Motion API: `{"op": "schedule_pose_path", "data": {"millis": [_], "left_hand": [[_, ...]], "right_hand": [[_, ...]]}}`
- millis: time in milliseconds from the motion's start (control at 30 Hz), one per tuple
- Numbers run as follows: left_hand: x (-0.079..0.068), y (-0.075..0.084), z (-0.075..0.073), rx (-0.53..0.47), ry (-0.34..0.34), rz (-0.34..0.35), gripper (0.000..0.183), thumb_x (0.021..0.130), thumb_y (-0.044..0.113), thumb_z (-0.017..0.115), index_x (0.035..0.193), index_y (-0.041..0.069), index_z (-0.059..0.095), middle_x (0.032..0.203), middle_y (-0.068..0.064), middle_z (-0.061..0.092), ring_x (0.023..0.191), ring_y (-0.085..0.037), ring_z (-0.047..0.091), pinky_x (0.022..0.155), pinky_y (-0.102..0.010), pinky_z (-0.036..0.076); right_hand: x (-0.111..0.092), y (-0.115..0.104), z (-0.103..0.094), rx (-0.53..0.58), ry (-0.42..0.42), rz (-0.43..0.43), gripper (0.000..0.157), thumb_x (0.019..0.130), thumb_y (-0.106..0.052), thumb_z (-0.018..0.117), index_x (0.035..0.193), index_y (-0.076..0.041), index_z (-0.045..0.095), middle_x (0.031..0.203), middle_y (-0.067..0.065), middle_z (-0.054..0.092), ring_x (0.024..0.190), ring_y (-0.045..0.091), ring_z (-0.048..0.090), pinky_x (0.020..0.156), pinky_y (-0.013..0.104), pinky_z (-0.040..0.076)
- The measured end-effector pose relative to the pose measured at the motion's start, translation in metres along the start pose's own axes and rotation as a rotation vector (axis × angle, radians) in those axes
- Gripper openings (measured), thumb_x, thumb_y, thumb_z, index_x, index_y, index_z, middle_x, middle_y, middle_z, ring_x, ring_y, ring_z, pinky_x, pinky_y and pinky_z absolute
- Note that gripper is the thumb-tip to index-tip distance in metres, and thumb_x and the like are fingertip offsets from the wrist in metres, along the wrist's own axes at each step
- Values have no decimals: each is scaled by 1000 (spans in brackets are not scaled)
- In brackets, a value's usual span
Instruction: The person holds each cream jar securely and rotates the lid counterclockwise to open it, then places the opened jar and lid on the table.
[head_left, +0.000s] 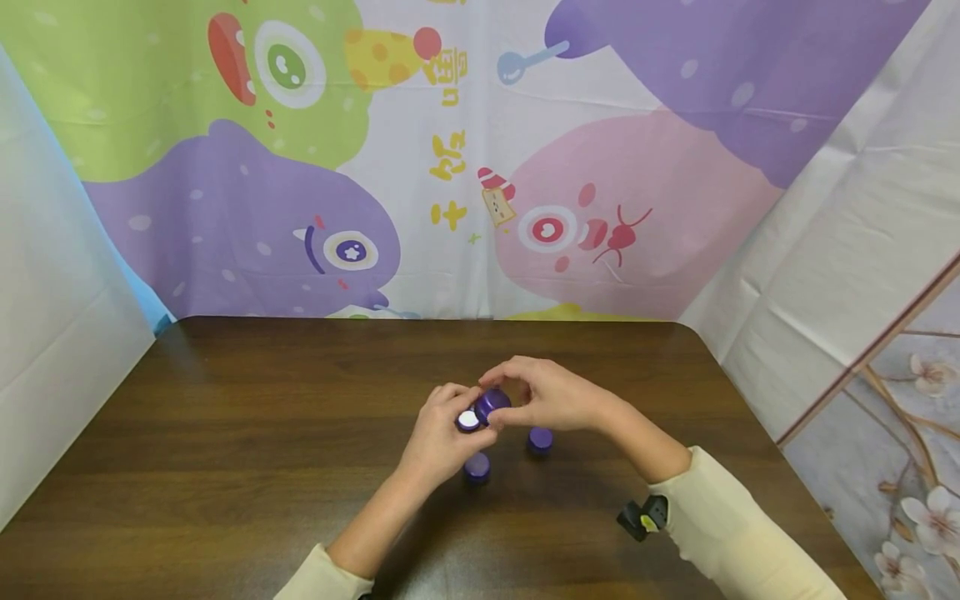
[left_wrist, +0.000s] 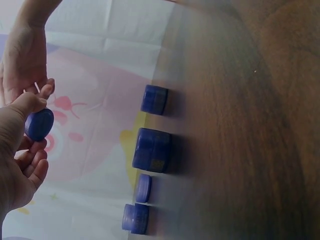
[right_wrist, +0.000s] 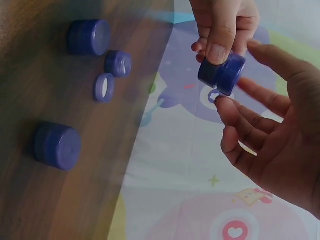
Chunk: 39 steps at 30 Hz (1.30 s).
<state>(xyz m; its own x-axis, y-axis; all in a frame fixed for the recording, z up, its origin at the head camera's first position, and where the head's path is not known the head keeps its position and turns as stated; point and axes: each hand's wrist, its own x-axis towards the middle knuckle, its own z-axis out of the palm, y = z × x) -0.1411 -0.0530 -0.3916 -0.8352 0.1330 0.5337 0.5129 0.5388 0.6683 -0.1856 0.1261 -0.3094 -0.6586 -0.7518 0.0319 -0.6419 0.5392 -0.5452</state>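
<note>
Taking the held jar [head_left: 492, 404] as the clock's centre, it is glossy deep purple; the lid [head_left: 468, 419] at eight o'clock shows white ringed with purple, and the jars at four [head_left: 540, 440] and near six [head_left: 476, 467] are purple too. The table [head_left: 247, 467] is dark brown with streaky wood grain. On the white curtain [head_left: 480, 279] sit yellow lettering at twelve, a pale-spotted green monster [head_left: 172, 83] at eleven, a spotted purple monster [head_left: 247, 221] at ten and a pink monster [head_left: 652, 200] at one. The sleeve [head_left: 738, 521] at four is plain cream.
</note>
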Motion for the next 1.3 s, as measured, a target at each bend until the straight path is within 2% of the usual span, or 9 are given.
{"op": "schedule_pose_path", "data": {"millis": [167, 400, 633, 767, 900, 1067, 1200, 1300], "left_hand": [[1, -1, 1, 17, 21, 27, 36, 70, 19, 80, 102, 4, 70, 92, -4, 64, 87, -17, 53, 72, -29, 48], [0, -1, 0, -6, 7, 13, 37, 71, 18, 80, 103, 2, 71, 92, -4, 64, 88, -17, 53, 73, -29, 48], [0, -1, 0, 8, 5, 12, 36, 71, 18, 79, 103, 4, 70, 93, -3, 64, 88, -16, 53, 73, -28, 48], [0, -1, 0, 4, 5, 10, 36, 71, 19, 80, 102, 4, 70, 92, -3, 64, 88, -15, 53, 73, -28, 48], [0, -1, 1, -5, 5, 1, 36, 71, 19, 80, 102, 2, 71, 91, -3, 64, 88, -15, 53, 73, -28, 48], [0, 0, 0, 4, 2, -9, 38, 70, 18, 80, 104, 2, 70, 93, -4, 64, 88, -16, 53, 74, -29, 48], [0, 0, 1, 11, 6, -4, 37, 70, 18, 80, 103, 3, 70, 92, -4, 65, 88, -16, 54, 74, -29, 48], [0, -1, 1, 12, 10, 7, 36, 70, 19, 80, 101, 4, 71, 91, -3, 65, 88, -16, 54, 74, -30, 47]], "right_hand": [[1, 1, 0, 25, -1, 23, 32, 83, -23, 71, 112, -11, 63, 97, -2, 66, 73, 9, 58, 65, 20, 48], [0, 1, -1, -12, -22, -38, 37, 79, -11, 71, 115, -12, 61, 94, 1, 57, 70, 10, 52, 61, 20, 47], [-1, -1, -1, -7, 10, 4, 41, 83, -28, 71, 118, -11, 60, 103, 1, 61, 73, 8, 53, 64, 20, 47], [0, 0, -1, -5, 0, 15, 33, 83, -23, 71, 113, -11, 63, 98, -1, 64, 74, 8, 55, 65, 19, 47], [0, 1, -1, -18, -17, -16, 35, 81, -15, 71, 115, -13, 63, 94, 0, 58, 71, 13, 53, 61, 20, 45], [-1, -1, -1, -19, 4, -14, 41, 81, -23, 73, 119, -13, 60, 100, 0, 58, 74, 16, 54, 62, 20, 45], [-1, 0, 0, -7, 23, 14, 36, 82, -28, 72, 113, -12, 63, 101, -2, 63, 76, 10, 55, 65, 20, 47], [0, 1, 0, -8, 10, 8, 31, 82, -22, 72, 111, -13, 64, 95, -3, 62, 72, 7, 53, 63, 20, 47]]}}
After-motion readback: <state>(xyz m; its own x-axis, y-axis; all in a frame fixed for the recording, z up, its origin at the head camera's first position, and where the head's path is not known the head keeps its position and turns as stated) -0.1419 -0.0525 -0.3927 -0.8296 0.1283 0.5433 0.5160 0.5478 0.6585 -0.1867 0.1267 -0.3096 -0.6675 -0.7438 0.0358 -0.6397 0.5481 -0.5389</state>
